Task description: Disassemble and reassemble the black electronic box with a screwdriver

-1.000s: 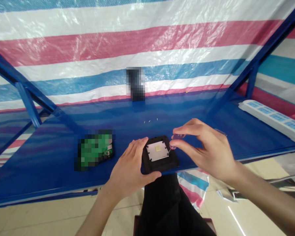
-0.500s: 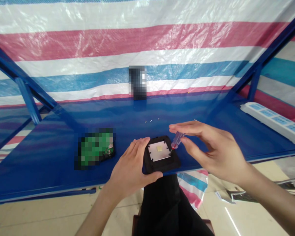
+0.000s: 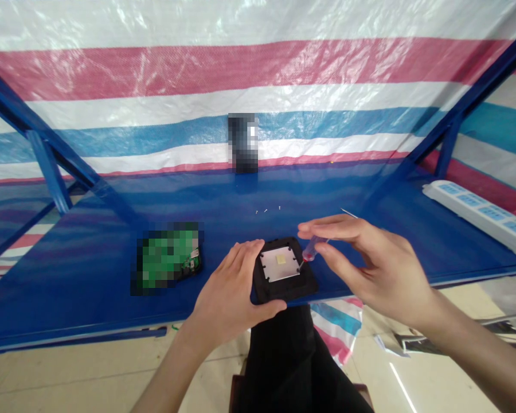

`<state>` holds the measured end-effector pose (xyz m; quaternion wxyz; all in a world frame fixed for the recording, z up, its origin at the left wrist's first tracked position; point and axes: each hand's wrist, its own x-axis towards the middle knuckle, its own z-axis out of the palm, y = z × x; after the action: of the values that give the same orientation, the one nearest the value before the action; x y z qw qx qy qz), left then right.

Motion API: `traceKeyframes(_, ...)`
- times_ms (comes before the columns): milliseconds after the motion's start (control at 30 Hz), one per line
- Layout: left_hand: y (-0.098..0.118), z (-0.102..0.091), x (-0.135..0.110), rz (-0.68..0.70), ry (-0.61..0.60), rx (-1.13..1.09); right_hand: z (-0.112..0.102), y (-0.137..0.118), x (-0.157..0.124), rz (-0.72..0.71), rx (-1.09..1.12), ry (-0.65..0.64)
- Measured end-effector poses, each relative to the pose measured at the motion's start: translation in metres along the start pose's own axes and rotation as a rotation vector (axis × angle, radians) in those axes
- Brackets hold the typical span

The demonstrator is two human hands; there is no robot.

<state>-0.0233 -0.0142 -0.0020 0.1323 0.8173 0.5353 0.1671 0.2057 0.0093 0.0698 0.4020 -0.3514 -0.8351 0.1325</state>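
Note:
A small black square device [image 3: 286,278] with a pale metal plate on top lies at the near edge of the blue table [image 3: 90,241]. My left hand [image 3: 230,298] wraps round its left side, thumb along the front edge. My right hand [image 3: 372,267] pinches a small screwdriver with a clear red handle [image 3: 310,251] between thumb and forefinger. The screwdriver tip rests at the plate's right edge.
A green circuit board [image 3: 167,258] lies left of the device. Three tiny screws [image 3: 266,210] sit further back on the table. A dark object [image 3: 243,143] stands against the striped tarp. A white power strip [image 3: 477,209] lies at the right. Blue frame bars slant on both sides.
My right hand's fingers have shifted round the screwdriver handle, from curled over it to more stretched. The left hand and the device have stayed put.

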Motion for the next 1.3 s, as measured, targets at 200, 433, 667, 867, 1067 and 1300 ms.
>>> traceKeyframes(200,0.001,-0.002,0.000,-0.014,-0.019,0.005,0.003,0.004,-0.002,-0.083,-0.072,0.128)
traceKeyframes(433,0.002,-0.002,0.000,-0.011,-0.028,0.007,-0.002,-0.005,-0.004,-0.067,-0.096,0.035)
traceKeyframes(667,0.003,-0.003,0.002,-0.015,-0.047,0.014,0.002,0.002,-0.003,-0.198,-0.177,0.152)
traceKeyframes(867,0.004,-0.003,0.003,-0.021,-0.050,0.009,0.002,-0.004,-0.002,-0.155,-0.131,0.034)
traceKeyframes(1067,0.003,-0.003,0.002,-0.015,-0.046,0.011,0.002,-0.002,0.001,-0.193,-0.171,0.100)
traceKeyframes(1300,0.003,-0.004,0.001,-0.023,-0.044,-0.008,-0.001,-0.005,-0.002,-0.128,-0.125,0.000)
